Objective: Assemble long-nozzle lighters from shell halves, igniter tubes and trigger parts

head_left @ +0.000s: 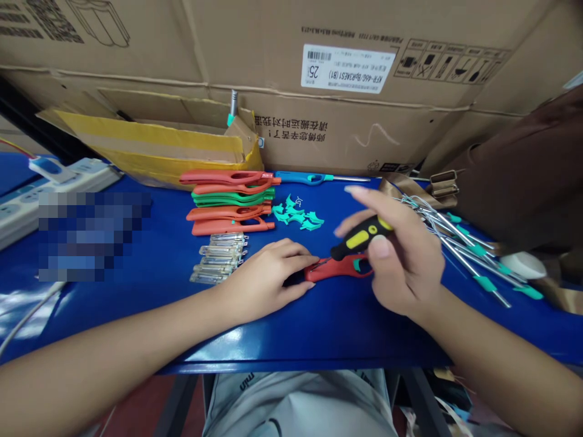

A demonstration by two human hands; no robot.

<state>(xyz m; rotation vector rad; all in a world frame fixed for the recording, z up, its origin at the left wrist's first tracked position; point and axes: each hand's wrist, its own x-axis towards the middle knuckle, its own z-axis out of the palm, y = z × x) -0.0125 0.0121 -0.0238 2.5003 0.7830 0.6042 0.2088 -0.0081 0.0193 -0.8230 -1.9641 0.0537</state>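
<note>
On the blue table in front of me lies a red lighter casing (340,269), its left end pinched between the thumb and fingers of my left hand (273,273). My right hand (407,261) is closed around a black-and-yellow screwdriver (359,237). The screwdriver slants down to the left, its tip at the casing's left part. A teal trigger shows in the casing's opening near my right hand. Beside my left wrist sit several clear lighter fuel tanks (218,258). Loose teal triggers (296,217) form a small pile beyond the casing.
Red casings (228,179) and green casings (232,197) are stacked at the back, beside a blue lighter (300,177). Metal lighter tubes with wires (473,249) lie at right. A yellow-taped carton (182,149), a large cardboard box (282,73) and a power strip (59,194) border the table.
</note>
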